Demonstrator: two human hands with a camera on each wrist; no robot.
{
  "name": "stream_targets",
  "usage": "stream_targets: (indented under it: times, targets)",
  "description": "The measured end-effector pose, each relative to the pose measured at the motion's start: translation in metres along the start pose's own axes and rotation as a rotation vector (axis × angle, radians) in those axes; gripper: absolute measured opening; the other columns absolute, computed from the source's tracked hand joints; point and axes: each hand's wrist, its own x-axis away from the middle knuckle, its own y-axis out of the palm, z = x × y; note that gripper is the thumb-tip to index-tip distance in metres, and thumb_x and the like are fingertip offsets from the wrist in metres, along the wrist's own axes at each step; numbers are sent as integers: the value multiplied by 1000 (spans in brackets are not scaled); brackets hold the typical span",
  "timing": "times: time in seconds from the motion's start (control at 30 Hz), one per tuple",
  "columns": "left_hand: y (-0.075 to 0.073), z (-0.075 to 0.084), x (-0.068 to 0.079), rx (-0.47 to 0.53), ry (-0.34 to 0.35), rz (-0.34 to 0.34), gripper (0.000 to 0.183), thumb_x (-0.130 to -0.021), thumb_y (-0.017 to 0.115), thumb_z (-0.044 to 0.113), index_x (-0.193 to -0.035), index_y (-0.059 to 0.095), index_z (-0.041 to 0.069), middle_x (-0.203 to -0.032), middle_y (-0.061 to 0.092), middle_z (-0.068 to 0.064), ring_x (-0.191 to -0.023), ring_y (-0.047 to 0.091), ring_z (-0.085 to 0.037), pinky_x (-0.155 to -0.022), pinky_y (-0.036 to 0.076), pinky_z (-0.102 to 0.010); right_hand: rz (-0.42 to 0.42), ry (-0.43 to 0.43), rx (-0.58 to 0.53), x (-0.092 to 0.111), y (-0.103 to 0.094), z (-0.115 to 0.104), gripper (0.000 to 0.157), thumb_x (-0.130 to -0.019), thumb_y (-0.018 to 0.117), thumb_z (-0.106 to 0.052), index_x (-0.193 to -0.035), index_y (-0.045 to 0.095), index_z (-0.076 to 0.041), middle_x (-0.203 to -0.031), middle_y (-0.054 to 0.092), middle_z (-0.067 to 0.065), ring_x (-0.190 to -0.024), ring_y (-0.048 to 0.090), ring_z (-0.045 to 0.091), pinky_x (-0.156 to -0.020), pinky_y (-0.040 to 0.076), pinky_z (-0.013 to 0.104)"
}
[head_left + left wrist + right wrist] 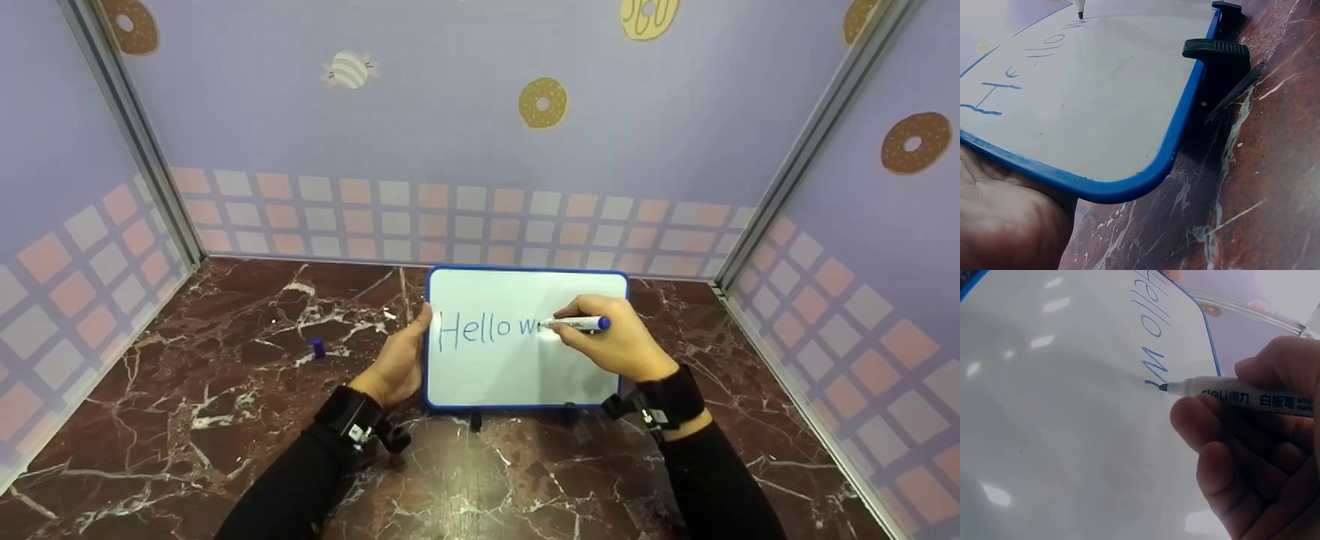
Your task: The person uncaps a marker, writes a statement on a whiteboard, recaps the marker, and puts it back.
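A whiteboard [517, 375] with a blue frame stands tilted back on small black feet. Blue handwriting [474, 330] across its upper half reads "Hello w" plus the start of another letter. My left hand [397, 364] grips the board's left edge, thumb at the front rim and the other fingers hidden behind. In the right wrist view, a white marker [1230, 392] is pinched between the thumb and fingers of my right hand [1258, 467]. Its dark tip meets the board at the end of the writing. A blue plug caps the marker's rear end.
A small blue marker cap [319, 348] stands on the dark marbled table [247, 420], left of my left hand. Patterned panels [450, 150] close off the back and both sides. Black stand feet [1219, 50] jut out from the board's lower edge.
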Motion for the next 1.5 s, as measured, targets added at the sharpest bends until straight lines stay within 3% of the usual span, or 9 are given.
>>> stream_targets:
  times: [0.17, 0.4, 0.67, 0.83, 1.5]
  targets:
    - [0, 0, 1, 1, -9, -7, 67, -114, 41, 69, -155, 60, 20, -141, 73, -14, -122, 73, -35, -103, 59, -57, 12, 5, 7, 1, -1, 0, 6, -99, 85, -8, -102, 82, -4, -99, 81, -3, -71, 63, 13, -65, 49, 21]
    - [0, 1, 1, 10, -9, -11, 64, -117, 37, 65, -156, 59, 19, -142, 73, -14, -122, 73, -35, -103, 58, -56, 40, -4, 21, 1, -4, 0, 7, -98, 87, -6, -103, 84, -10, -97, 80, -3, -74, 65, 13, -67, 52, 21]
    - [-1, 0, -1, 16, -8, -16, 65, -115, 39, 68, -153, 62, 21, -140, 74, -12, -120, 73, -33, -102, 59, -55, 45, 11, 29, 1, -6, 2, 3, -98, 84, -7, -100, 83, -5, -92, 79, -4, -72, 64, 13, -65, 50, 22]
    - [-1, 0, -1, 22, -8, -14, 64, -114, 42, 68, -151, 63, 20, -138, 74, -13, -119, 73, -34, -101, 59, -55, 48, 22, 46, 1, -7, 2, 7, -96, 83, -5, -96, 82, -12, -91, 79, -6, -70, 63, 13, -63, 49, 23]
    - [-1, 0, 0, 6, -3, -4, 66, -115, 40, 68, -154, 62, 19, -141, 74, -13, -121, 73, -34, -102, 59, -55, -8, 95, 53, 2, -6, -3, 9, -96, 84, -8, -93, 82, -17, -85, 76, -9, -68, 64, 13, -58, 49, 25]
